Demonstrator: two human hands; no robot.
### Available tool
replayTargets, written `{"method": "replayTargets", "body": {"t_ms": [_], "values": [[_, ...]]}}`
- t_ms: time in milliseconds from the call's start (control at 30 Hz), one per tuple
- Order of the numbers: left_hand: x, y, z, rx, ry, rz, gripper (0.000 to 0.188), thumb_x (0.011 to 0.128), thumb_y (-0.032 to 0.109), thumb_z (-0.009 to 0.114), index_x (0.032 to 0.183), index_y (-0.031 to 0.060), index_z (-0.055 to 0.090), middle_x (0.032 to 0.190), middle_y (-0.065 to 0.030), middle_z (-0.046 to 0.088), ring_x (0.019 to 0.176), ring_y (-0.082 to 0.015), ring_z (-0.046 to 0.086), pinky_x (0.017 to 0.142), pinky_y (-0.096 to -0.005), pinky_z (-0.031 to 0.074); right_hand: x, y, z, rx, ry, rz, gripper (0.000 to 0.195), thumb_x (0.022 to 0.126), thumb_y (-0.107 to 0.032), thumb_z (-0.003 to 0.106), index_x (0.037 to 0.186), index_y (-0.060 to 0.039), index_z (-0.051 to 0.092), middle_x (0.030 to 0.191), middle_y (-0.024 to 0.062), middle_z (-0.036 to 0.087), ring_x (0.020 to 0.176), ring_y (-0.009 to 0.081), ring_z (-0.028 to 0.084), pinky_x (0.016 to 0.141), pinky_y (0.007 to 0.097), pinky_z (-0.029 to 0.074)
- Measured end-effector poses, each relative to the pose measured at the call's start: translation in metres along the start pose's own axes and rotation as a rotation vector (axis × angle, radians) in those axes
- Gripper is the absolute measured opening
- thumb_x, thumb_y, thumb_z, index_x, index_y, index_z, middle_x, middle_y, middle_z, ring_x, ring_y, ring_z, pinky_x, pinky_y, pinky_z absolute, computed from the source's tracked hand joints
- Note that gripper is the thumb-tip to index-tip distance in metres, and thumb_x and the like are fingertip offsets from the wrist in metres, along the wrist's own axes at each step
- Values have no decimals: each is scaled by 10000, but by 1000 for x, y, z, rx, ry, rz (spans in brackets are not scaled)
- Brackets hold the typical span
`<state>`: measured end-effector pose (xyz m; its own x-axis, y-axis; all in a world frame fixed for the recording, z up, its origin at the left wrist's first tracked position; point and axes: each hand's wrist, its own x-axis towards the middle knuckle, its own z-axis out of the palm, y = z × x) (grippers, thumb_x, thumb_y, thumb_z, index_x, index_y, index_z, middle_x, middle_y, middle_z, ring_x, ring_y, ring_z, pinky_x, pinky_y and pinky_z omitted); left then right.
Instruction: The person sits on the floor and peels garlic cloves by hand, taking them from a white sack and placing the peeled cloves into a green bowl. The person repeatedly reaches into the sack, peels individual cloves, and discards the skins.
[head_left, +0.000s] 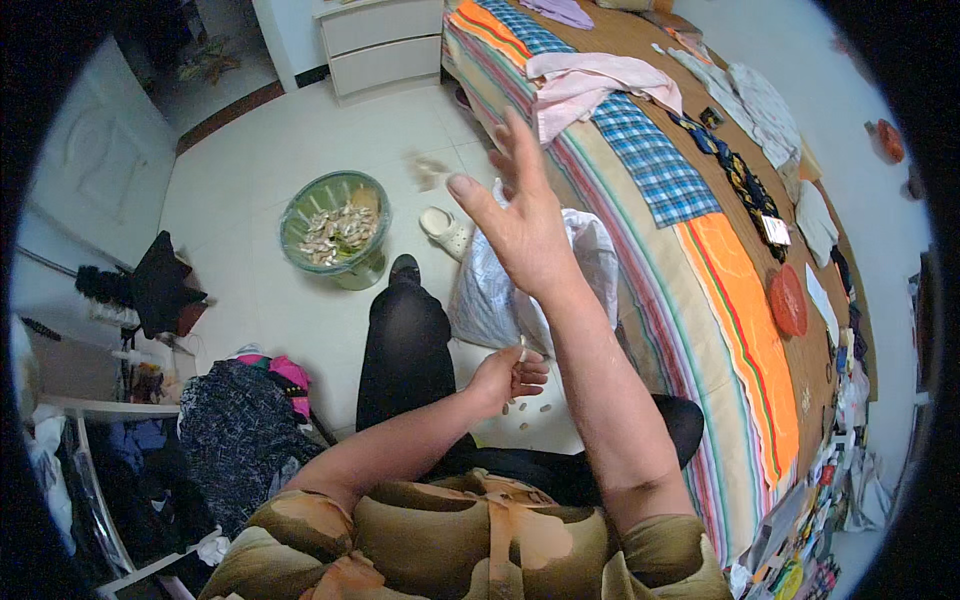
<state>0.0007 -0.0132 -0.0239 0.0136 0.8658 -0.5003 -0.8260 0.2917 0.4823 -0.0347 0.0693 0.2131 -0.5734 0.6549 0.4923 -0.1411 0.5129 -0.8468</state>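
My right hand (521, 217) is raised above a white woven sack (480, 296), fingers spread, with nothing in it. Beyond its thumb, a blurred pale clump (429, 171) appears in the air, like loose shells. Lower down, my left hand (504, 379) pinches a small pale piece (523, 346) between thumb and finger; it is too small to name surely. Several shelled peanuts (523, 425) lie on a pale surface just below that hand. A green translucent plastic bin (364, 274) stands ahead to the left, partly filled with peanut shells (337, 229).
A bed with a striped sheet (645, 300) runs along my right. A cream clog (446, 232) lies on the tiled floor (240, 217) between bin and sack. Dark clothing (232, 435) is heaped at my left. A drawer cabinet (386, 64) stands ahead, left of the bed.
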Motion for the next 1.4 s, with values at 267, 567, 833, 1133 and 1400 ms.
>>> {"method": "replayTargets", "body": {"t_ms": [267,567,833,1133,1400], "values": [[-5,19,14,-223,-163,73,383,974,322,287,1079,6,476,1164,-190,542,1089,-287,531,922,-425,427,-135,104,-91,-323,98,384,212,774,-82,618,977,-19,619,908,115,610,806,200,587,728,292,461],[2,6,20,-211,-161,8,371,968,299,331,1114,-15,466,1185,-207,525,1084,-277,522,962,-389,393,-210,108,-86,-573,-28,310,202,747,-40,653,937,-108,658,820,54,582,701,181,592,609,280,473],[15,-8,11,-243,-262,-78,390,973,307,313,1125,-17,466,1107,-157,561,1029,-244,537,926,-371,404,-216,120,-94,-753,-80,98,40,766,-104,604,774,-75,578,823,65,583,762,262,594,631,358,487],[9,5,12,170,-20,22,322,949,321,414,1055,31,504,613,27,396,461,-62,343,393,-220,275,-157,19,-118,277,3,494,47,814,-12,571,769,-10,582,767,30,525,726,104,512,624,224,404],[-20,206,5,-286,53,558,412,946,392,408,1120,25,482,540,59,248,440,-48,229,383,-200,217,-122,-102,-128,889,-460,-148,122,785,-154,670,781,-41,626,775,60,580,709,214,551,620,321,435]]}}
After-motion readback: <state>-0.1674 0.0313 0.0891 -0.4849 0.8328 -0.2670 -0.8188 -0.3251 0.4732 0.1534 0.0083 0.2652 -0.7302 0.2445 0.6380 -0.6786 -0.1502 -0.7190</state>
